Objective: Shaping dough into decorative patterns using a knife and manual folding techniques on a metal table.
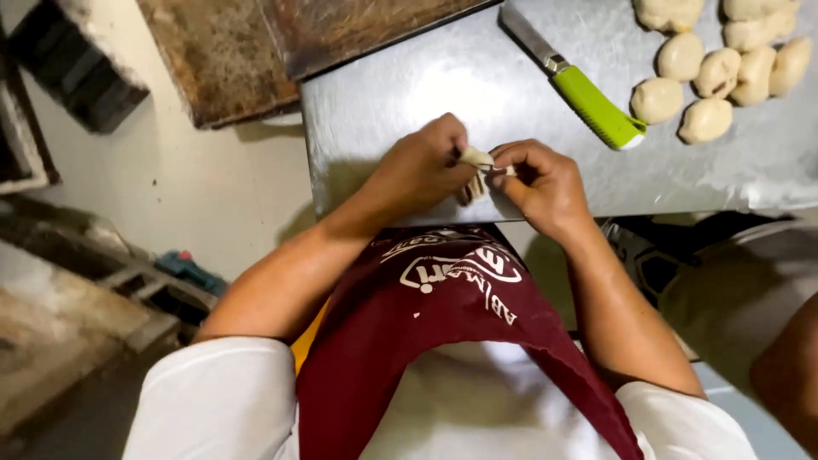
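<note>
A small pale piece of dough [478, 159] is pinched between both my hands at the near edge of a steel table [409, 94]. My left hand [419, 170] curls around its left end. My right hand [545, 181] grips its right end with the fingertips. Most of the dough is hidden by my fingers. A maroon apron [443, 324] hangs below my arms.
A knife with a green handle [588, 102] lies on the table right of my hands. Several shaped dough lumps [720, 72] sit at the far right. Dark worn baking trays [256, 43] lie at the back left. Another person's arm [788, 366] shows at the lower right.
</note>
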